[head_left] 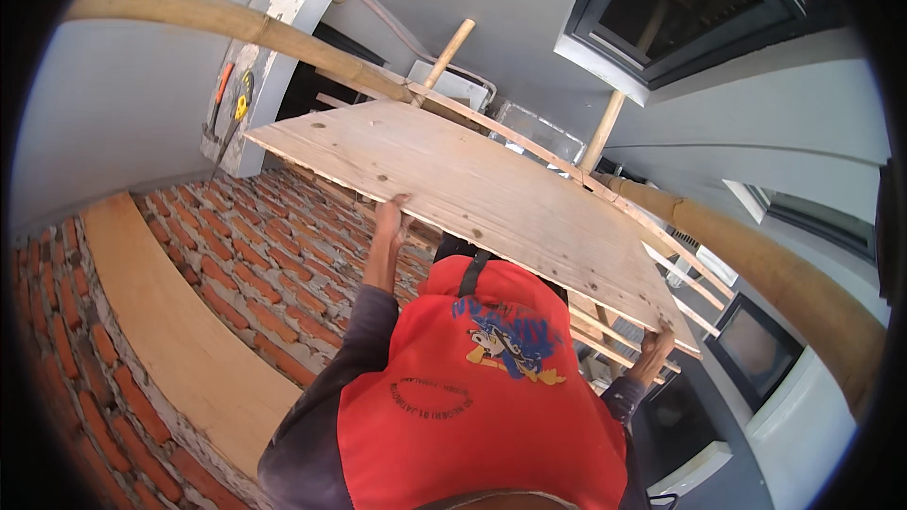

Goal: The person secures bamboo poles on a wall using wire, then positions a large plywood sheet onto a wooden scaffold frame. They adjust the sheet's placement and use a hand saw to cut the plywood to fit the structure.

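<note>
A broad plywood sheet with dark knots slants across the middle of the view. My left hand grips its near edge left of centre, with fingers wrapped over the edge. Near the sheet's right corner, my right hand is closed on the same edge. Both arms reach out in dark sleeves from either side of my red printed top. The sheet's underside is hidden, along with parts of the fingers.
Bamboo poles cross at the left and right, with thin wooden strips beyond the sheet. A hammer and yellow tape measure are at a grey column. Exposed bricks and a plywood strip lie left. Dark-framed windows stand right.
</note>
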`<state>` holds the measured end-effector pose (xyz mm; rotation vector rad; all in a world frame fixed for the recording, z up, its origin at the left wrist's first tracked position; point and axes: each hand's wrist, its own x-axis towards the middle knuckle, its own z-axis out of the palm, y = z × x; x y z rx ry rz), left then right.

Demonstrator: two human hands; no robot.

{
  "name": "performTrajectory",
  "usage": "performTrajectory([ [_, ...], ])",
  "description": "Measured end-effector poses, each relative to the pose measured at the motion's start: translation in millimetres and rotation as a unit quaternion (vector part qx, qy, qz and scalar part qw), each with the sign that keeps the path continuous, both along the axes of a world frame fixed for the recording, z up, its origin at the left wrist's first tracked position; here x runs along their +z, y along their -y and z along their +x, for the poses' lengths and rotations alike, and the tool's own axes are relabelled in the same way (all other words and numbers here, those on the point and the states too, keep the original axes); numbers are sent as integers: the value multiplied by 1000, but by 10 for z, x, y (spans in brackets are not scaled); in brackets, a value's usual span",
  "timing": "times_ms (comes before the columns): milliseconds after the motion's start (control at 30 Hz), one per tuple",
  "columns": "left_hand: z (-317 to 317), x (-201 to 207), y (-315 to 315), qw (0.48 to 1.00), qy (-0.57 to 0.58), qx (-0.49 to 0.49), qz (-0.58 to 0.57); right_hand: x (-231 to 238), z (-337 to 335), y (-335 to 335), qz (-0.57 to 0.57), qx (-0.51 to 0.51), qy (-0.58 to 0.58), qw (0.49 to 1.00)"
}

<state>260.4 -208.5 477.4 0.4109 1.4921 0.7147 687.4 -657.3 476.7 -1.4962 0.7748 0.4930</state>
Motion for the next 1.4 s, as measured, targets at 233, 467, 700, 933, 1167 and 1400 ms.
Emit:
performTrajectory([
  [233, 154, 596, -126, 998, -58, -27, -2, 512, -131, -159, 25, -21, 21, 999],
  [467, 92, 567, -50, 999, 8, -53, 5, 788, -287, -73, 11, -30, 52, 998],
  [700, -29, 493, -10, 1000, -5, -12, 19, 730, -253, -234, 58, -39, 42, 997],
  [933, -140, 552, -66, 1000, 5, -5, 20, 586, -358, -279, 60, -38, 39, 997],
  [1167, -277, 444, -50, 1000, -14, 2, -8, 496, -516, -177, 59, -41, 55, 996],
  [1400, -315, 563, -75, 1000, 14, 6, -7, 502, -456, -292, 57, -47, 57, 996],
])
